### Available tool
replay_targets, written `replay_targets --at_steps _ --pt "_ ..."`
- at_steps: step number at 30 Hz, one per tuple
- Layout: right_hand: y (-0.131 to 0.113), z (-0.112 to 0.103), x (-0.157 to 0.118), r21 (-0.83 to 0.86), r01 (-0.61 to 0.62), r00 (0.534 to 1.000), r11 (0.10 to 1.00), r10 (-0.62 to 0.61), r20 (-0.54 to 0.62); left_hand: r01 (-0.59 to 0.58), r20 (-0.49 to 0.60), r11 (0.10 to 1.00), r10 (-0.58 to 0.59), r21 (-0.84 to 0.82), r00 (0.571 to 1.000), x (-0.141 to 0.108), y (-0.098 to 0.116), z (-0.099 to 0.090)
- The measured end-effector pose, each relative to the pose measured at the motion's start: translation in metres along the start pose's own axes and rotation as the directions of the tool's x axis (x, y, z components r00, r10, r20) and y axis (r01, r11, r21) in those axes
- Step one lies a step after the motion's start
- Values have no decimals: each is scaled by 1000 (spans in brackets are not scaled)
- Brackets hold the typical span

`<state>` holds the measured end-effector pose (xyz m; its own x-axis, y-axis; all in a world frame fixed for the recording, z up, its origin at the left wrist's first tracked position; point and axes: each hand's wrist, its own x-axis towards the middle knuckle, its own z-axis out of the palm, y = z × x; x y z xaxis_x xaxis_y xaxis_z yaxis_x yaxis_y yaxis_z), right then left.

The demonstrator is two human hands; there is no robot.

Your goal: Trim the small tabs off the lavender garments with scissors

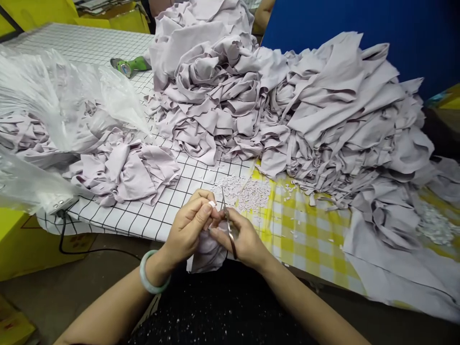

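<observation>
My left hand (192, 224), with a pale green bangle on the wrist, pinches a piece of pale lilac fabric (209, 251) near the table's front edge. A small light tip of the cloth shows between thumb and forefinger. Small scissors (229, 225) are in my right hand (244, 239), their blades pointing up and away from me. The fingertips of both hands are close together, and the fabric hangs below them over my lap. Just beyond the scissors, many tiny fabric snippets (251, 192) lie scattered on the table.
Large heaps of lilac fabric (334, 105) cover the back and right. At left, a smaller pile (125, 167) lies beside clear plastic bags (64, 96). A green tool (131, 65) rests behind. A power strip (61, 203) with a black cable sits at the left edge.
</observation>
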<state>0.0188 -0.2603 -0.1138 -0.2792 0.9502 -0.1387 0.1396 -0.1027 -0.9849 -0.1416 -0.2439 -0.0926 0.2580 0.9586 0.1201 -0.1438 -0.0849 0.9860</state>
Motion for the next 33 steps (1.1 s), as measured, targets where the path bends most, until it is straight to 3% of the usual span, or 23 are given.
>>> replay_targets --at_steps 3,8,16,33 --pt "-6 -27 -8 -383 78 993 920 -104 -49 -52 26 993 49 105 998 2 -4 6" --pt "-11 -44 -16 -591 86 990 802 -137 -42 -110 87 978 96 175 992 8 -10 15" --pt "-10 -49 -17 -575 110 989 811 -149 -22 -172 127 966 149 195 981 13 -19 23" --pt "-1 -60 -19 -565 84 978 821 -177 -111 -221 195 941 174 257 965 24 -27 33"
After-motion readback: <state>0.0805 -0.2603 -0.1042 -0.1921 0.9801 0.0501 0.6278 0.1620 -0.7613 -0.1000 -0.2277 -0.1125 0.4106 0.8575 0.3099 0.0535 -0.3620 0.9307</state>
